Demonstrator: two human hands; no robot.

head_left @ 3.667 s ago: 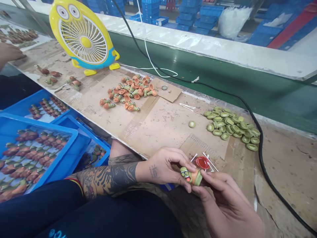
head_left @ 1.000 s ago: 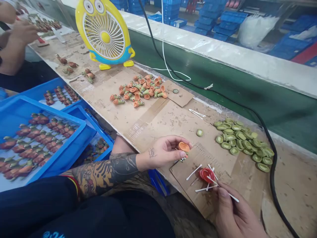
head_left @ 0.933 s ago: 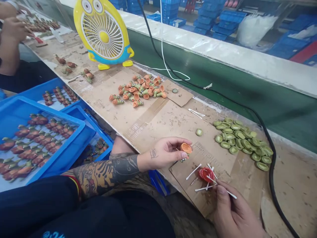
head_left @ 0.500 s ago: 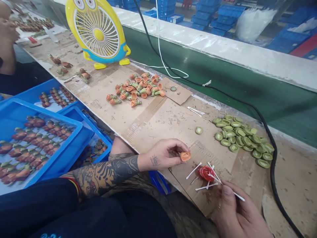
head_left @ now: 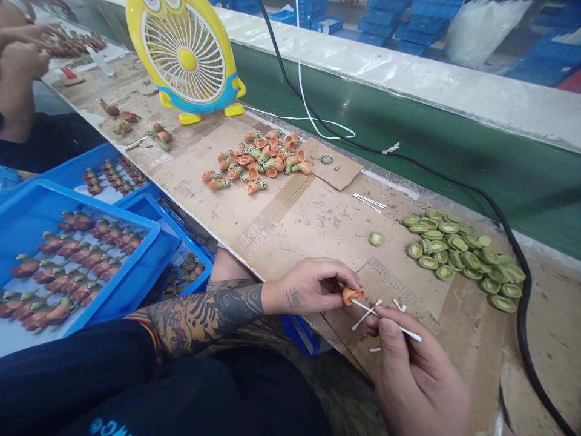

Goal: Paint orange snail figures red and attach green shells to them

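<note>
My left hand [head_left: 313,284] pinches a small orange cup-shaped toy part [head_left: 351,295] near the front edge of the cardboard-covered bench [head_left: 290,218]. My right hand [head_left: 415,369] grips a white cotton swab [head_left: 385,320], and the swab's tip touches the orange part's rim. Loose swabs lie on the cardboard under my hands. A pile of orange cup parts [head_left: 258,160] sits further back on the left. A heap of green round caps [head_left: 458,251] lies at the right, with one single green cap [head_left: 376,238] apart from it.
A yellow desk fan [head_left: 184,57] stands at the back left. Blue trays [head_left: 68,260] of finished figures sit at my left. A black cable [head_left: 499,218] runs along the bench's right side. Another person's hands [head_left: 22,54] work at the far left. A green conveyor belt [head_left: 408,133] runs behind.
My right hand lifted the swab off the red cap of glue and brought its tip to the orange part in my left hand. My right hand now hides the red cap.
</note>
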